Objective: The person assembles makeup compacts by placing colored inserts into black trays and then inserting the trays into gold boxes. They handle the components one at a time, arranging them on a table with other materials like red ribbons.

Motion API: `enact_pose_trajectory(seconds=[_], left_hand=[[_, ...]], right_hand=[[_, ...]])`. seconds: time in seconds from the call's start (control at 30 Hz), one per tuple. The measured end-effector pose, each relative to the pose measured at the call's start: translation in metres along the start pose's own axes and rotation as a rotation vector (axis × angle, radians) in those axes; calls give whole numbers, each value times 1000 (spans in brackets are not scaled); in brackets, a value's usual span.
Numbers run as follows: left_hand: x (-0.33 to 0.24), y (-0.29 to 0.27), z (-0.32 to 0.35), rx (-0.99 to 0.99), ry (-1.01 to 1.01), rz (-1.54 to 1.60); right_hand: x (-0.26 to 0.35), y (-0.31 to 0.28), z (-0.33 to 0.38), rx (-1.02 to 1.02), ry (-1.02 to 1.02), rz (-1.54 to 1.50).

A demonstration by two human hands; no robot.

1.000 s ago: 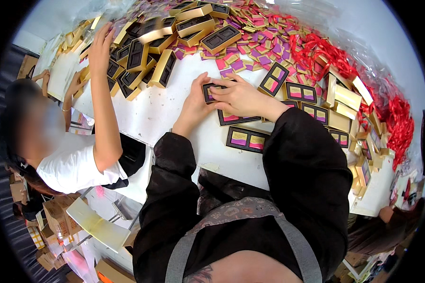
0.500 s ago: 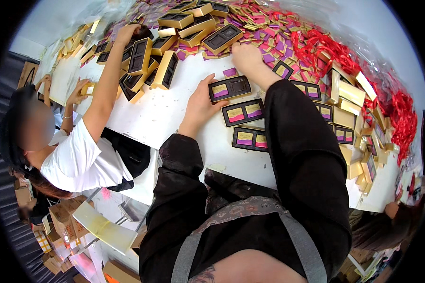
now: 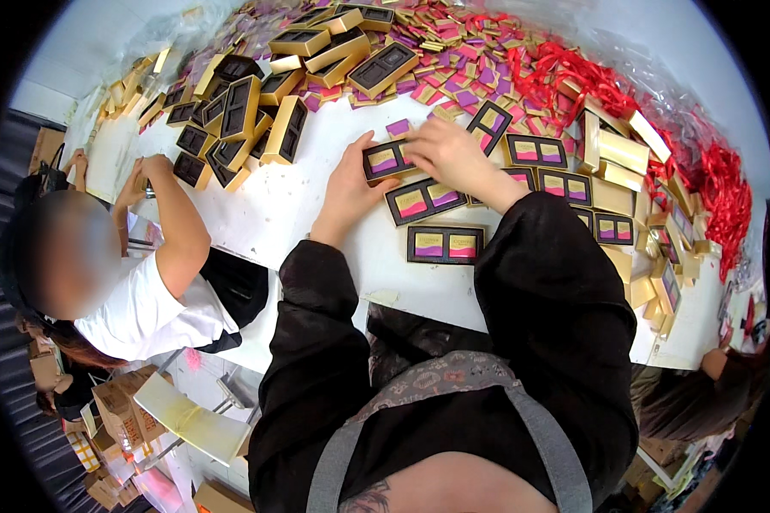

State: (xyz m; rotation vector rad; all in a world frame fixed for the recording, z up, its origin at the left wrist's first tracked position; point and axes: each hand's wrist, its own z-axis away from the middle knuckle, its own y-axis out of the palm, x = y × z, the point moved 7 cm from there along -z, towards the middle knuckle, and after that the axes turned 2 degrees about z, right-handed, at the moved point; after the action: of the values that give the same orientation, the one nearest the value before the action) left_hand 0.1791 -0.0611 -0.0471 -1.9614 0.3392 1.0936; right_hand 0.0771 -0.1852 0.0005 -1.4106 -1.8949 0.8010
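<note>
My left hand (image 3: 347,195) is closed on the left end of a shallow gold-edged box (image 3: 381,161) with a black two-compartment insert. A small gold-and-purple packet sits in its left compartment. Over the right compartment is my right hand (image 3: 455,159), its fingers drawn together; what they pinch is hidden. Just below that box lies a filled box (image 3: 411,203) with two packets, and nearer me another filled box (image 3: 446,244) holds a purple and a pink one. A loose purple packet (image 3: 398,128) rests beyond my fingers.
Gold boxes with bare black inserts (image 3: 239,109) are heaped at the far left. Behind spreads a pile of small packets (image 3: 466,64). Red ribbons (image 3: 727,201) lie on the right, near stacked gold boxes (image 3: 622,152) and more filled boxes (image 3: 535,151). A co-worker in a white shirt (image 3: 150,299) sits left.
My right hand has come back from the packet pile to the held box's right compartment. The co-worker's raised arm has come down from the box heap.
</note>
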Motion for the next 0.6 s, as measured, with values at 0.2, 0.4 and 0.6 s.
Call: enact_pose_trajectory(seconds=[0.2,0.4,0.6], left_hand=[[-3,-24,-89,-120,178,-201],[16,4,-143,-160,263,-770],[11,-21,-119,-71,270,-546]], right_hand=[[17,2,8,165,9,108],[13,1,7,78,40,-21],[20,24,4,261,112,-178]])
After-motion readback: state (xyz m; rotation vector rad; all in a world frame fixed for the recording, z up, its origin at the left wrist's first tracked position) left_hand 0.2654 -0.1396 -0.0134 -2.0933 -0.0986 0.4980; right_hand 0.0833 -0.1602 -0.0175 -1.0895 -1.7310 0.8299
